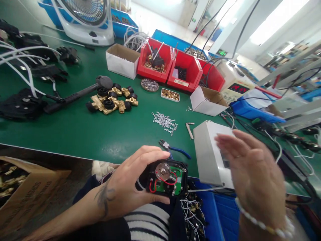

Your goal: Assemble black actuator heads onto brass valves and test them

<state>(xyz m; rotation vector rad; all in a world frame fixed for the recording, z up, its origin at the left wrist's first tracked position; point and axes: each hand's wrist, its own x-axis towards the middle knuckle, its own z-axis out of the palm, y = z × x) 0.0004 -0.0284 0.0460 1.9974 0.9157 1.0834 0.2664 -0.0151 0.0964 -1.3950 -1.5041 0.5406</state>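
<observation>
From the head view, here's the left hand [134,175], fingers closed around the sides of a black plastic housing [185,174], thumb below, held just off the desk's [75,134] front edge, above the lap! Its open face shows a green circuit board [178,182], a round metal disc [163,171] and red wires [170,182]. Over on the right, the right hand [258,170], blurred, fingers open and extended, in front of a pale grey box [207,150]; whether they touch, I can't tell. Blue-handled cutting pliers [179,150] lie just beyond the housing, with loose cotter pins [164,122] farther back.
</observation>
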